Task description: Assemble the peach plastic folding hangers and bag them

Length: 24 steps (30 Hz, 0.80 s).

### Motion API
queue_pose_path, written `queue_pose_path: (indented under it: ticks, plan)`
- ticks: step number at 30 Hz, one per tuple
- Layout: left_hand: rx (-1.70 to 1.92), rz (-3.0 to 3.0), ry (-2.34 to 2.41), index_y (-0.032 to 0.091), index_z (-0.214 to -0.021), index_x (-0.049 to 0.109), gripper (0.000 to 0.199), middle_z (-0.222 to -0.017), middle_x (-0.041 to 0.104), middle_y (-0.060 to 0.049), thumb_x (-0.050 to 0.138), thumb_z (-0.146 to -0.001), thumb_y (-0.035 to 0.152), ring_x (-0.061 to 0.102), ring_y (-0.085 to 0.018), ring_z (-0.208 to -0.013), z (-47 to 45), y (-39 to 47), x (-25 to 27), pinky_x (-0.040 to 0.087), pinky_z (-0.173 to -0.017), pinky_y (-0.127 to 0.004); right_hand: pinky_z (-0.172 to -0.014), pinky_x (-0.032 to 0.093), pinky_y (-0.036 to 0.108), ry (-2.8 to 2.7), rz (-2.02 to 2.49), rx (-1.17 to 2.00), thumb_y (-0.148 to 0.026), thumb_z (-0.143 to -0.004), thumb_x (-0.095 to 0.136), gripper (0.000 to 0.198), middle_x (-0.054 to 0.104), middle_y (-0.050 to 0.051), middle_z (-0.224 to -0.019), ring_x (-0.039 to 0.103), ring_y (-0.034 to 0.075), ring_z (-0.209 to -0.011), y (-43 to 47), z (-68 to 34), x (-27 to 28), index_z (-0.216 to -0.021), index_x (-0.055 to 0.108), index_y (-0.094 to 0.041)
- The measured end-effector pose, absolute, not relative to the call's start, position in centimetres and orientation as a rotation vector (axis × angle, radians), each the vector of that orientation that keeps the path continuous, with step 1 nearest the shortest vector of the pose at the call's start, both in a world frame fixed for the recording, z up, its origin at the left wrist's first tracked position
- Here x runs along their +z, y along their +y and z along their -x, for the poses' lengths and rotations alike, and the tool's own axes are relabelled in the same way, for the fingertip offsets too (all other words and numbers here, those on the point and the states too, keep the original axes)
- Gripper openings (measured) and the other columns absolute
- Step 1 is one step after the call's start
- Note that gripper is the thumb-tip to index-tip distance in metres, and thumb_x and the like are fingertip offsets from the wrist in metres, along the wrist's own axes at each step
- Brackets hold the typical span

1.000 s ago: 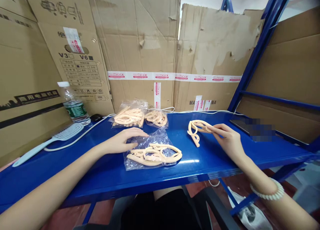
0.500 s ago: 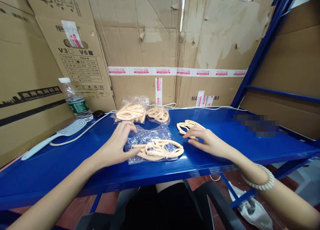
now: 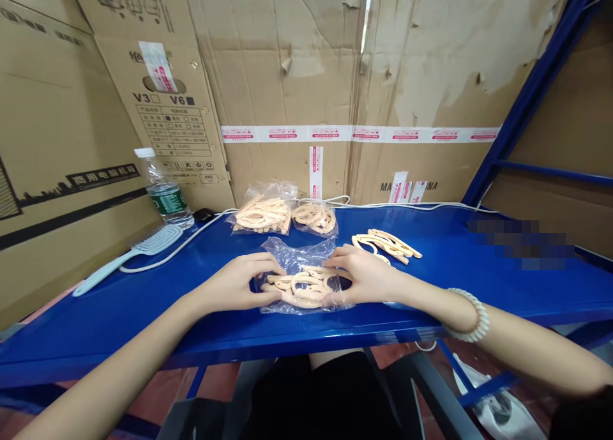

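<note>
A clear plastic bag (image 3: 311, 253) lies flat near the table's front edge, with several curved, pale wooden-looking pieces (image 3: 309, 294) partly or wholly inside it. My left hand (image 3: 244, 281) curls round the bag's left end, thumb in front and fingers behind. At the right end, my right hand (image 3: 366, 275) grips the bag in the same way, its thumb partly seen through the film. More loose curved pieces (image 3: 390, 243) rest on the blue table just behind my right hand. What exactly the pieces are, I cannot make out.
Behind stand a filled bag of similar pieces (image 3: 263, 214) and a smaller filled bag (image 3: 316, 218). To the left are a water bottle (image 3: 167, 197), a pale hairbrush (image 3: 156, 242) and a white cable (image 3: 165, 259). Cardboard sheets (image 3: 287, 89) wall the blue table (image 3: 460, 287).
My right hand has left the loose pieces and moved left onto the bag's right end. My left hand has closed in on the left end. The camera view has shifted slightly.
</note>
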<state>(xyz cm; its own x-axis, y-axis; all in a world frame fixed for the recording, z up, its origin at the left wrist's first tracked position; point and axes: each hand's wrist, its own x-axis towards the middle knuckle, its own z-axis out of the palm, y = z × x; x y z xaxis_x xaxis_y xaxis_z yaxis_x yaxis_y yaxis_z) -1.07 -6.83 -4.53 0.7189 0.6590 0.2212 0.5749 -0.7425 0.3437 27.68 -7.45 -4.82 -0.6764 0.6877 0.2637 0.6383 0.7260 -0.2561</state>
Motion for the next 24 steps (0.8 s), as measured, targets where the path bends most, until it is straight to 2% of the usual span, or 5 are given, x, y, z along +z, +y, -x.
queue_pose_path:
  ticks: [4,8,15,20,24]
  plan:
    - [0.507,-2.712,1.010,0.022,-0.104,0.067,0.027,-0.098,0.066,-0.003,0.066,-0.081,0.035,0.061,-0.020,-0.093,0.9,-6.8,-4.9,0.047,-0.082,-0.029,-0.075,0.042,0.037,-2.626,1.090,0.075,-0.070,-0.066,0.070,0.065,0.060,0.009,-0.088,0.054,0.026,-0.085,-8.0,-26.9,-5.0,-0.097,0.069,-0.014]
    - [0.605,-2.764,1.028,0.022,-0.108,0.067,0.034,-0.096,0.066,-0.004,0.068,-0.081,0.043,0.060,-0.021,-0.090,0.5,-6.6,-5.7,0.046,-0.078,-0.031,-0.073,0.040,0.035,-2.605,1.167,0.077,-0.063,-0.065,0.073,0.052,0.057,0.008,-0.086,0.051,0.025,-0.084,-8.2,-26.1,-5.0,-0.084,0.066,-0.015]
    - [0.789,-2.824,0.961,0.019,-0.101,0.065,0.032,-0.090,0.067,-0.005,0.069,-0.081,0.045,0.058,-0.021,-0.085,-0.4,-6.6,-6.4,0.043,-0.078,-0.034,-0.057,0.031,0.026,-2.424,1.270,0.389,-0.033,-0.067,0.073,0.027,0.052,0.000,-0.073,0.046,0.016,-0.067,-7.8,-25.9,-5.5,-0.073,0.051,-0.018]
    - [0.811,-2.866,0.984,0.020,-0.104,0.063,0.037,-0.094,0.066,-0.006,0.069,-0.081,0.048,0.058,-0.022,-0.089,-0.6,-6.6,-6.6,0.040,-0.083,-0.036,-0.054,0.029,0.024,-2.332,1.269,0.565,-0.035,-0.073,0.068,0.027,0.051,-0.003,-0.069,0.045,0.013,-0.062,-8.2,-26.2,-5.3,-0.078,0.047,-0.019]
    - [0.739,-2.872,1.032,0.021,-0.115,0.059,0.046,-0.101,0.066,-0.006,0.070,-0.079,0.048,0.058,-0.024,-0.095,-0.4,-6.8,-6.3,0.039,-0.085,-0.037,-0.051,0.029,0.022,-2.194,1.338,0.680,-0.030,-0.070,0.065,0.019,0.048,-0.005,-0.061,0.043,0.011,-0.058,-7.7,-26.7,-5.1,-0.072,0.051,-0.018]
